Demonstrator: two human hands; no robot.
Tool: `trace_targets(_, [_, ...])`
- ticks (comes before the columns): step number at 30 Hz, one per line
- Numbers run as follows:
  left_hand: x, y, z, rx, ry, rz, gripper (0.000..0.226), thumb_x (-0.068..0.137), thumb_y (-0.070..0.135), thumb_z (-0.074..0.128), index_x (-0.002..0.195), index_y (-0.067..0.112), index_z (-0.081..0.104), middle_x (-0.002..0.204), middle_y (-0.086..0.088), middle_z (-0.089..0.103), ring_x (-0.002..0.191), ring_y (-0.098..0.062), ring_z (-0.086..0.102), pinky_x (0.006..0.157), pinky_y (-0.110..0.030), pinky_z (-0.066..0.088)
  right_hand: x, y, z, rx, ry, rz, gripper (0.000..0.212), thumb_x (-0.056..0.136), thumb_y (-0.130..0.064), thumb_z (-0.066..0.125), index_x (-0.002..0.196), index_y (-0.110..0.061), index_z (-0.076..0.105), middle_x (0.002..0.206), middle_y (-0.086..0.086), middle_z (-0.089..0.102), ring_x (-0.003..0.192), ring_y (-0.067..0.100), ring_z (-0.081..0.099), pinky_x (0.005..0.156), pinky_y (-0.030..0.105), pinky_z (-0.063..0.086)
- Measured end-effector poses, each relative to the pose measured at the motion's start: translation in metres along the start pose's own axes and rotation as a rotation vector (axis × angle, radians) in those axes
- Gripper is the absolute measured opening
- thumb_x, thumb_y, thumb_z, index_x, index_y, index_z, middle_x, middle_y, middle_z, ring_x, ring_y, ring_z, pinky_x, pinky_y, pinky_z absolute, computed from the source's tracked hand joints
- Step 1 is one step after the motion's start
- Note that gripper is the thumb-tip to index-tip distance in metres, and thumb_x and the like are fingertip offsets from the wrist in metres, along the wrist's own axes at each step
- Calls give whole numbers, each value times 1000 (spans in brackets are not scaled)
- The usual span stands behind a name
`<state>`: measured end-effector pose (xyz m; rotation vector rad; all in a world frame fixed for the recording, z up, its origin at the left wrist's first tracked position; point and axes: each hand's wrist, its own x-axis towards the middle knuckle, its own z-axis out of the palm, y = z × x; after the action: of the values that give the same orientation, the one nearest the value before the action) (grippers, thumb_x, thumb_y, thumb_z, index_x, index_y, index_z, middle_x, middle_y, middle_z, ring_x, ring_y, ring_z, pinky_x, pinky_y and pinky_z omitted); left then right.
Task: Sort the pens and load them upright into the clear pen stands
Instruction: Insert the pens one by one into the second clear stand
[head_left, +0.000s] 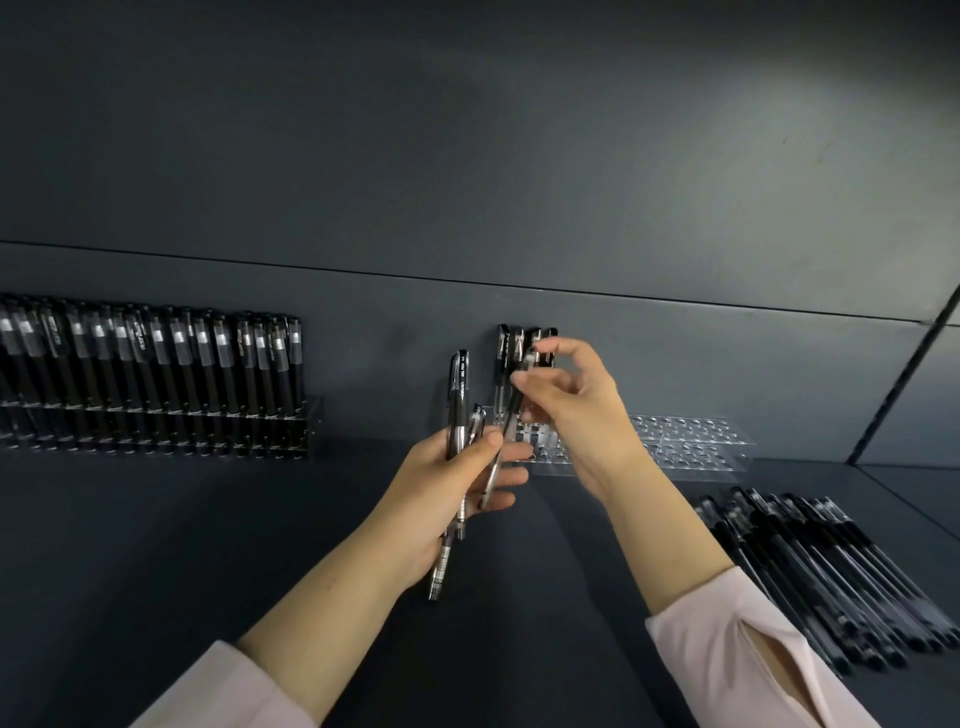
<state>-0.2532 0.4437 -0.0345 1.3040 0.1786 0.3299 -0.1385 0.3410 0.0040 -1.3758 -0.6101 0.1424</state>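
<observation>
"How far along are you?"

"The left stand (156, 415) is full. The second stand (691, 441) has only a few upright pens (519, 348) at its near end."

"And your hands?"

"My left hand (452, 483) grips a small bunch (457, 410). My right hand (576, 415) pinches a single pen (511, 410) from it. A loose pile (831, 561) waits on the desk (208, 545)."

A dark grey wall (467, 130) (one horizontal seam) rises behind the matching tabletop (156, 545).

Likely a stationery shop: a dark display shelf (156, 545), a filled pen stand (315, 415), loose pens (810, 566) heaped.
</observation>
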Motion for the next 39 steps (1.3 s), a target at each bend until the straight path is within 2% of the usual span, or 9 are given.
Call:
trace_targets(3, [3,-2,0,-58,32,-50,21,101,18,49,110,8,65,99,-5,77,94,-19,73,71,-27,60,6,-4,-12,70,215,-90,31,89,0,63,109,-23,54,84,5,71,65,12,62,66,25,54])
trace_targets(5, [4,-2,-2,-69,24,-79,25,104,18,42,111,9,64,100,-5,76,94,-20,73,70,-28,60,8,-5,-24,50,391,-210,33,91,-1,59,110,-26,52,84,-2,70,71,11,64,69,24,55])
trace_targets(10, [1,0,-2,-15,9,-62,28,98,41,48,117,26,62,105,2,76,84,-22,74,56,-31,57,5,-2,-41,-186,612,-431,34,92,-8,55,114,-33,49,99,-4,67,78,1,61,71,13,47])
trace_targets(13, [2,0,-3,30,46,-55,27,97,47,48,116,33,61,91,2,76,54,-12,62,42,-22,43,5,1,-41,-235,600,-462,35,93,-7,54,116,-33,48,99,-7,66,84,0,61,70,7,43])
trace_targets(15, [3,-1,-3,2,76,-54,28,96,44,50,116,27,62,77,3,73,47,-7,49,38,-20,34,6,2,-40,-267,570,-465,36,94,-6,52,117,-33,49,98,-10,65,87,-2,61,72,7,43])
trace_targets(22, [5,-1,1,-51,142,-69,16,101,30,51,102,14,51,72,1,72,46,-6,48,37,-20,32,11,6,-33,-448,455,-493,34,96,-11,55,117,-37,49,100,-9,62,88,3,60,72,8,44])
trace_targets(27, [7,0,-1,-65,165,-70,7,101,20,47,103,14,49,76,-1,74,48,-7,50,39,-22,35,15,13,-31,-583,365,-507,32,94,-8,58,122,-24,55,102,-3,62,89,10,61,76,18,50])
trace_targets(32, [6,-1,1,-85,134,-45,14,99,22,55,108,12,56,76,2,73,50,-7,53,40,-22,39,22,21,-31,-745,301,-490,35,93,-7,59,126,-17,59,106,0,57,83,13,59,80,30,53])
trace_targets(39, [2,0,0,-21,90,-49,20,98,34,54,112,24,64,76,4,72,50,-7,52,39,-21,37,22,31,-34,-811,221,-431,54,91,-3,59,141,-22,48,103,0,49,78,14,54,76,13,41])
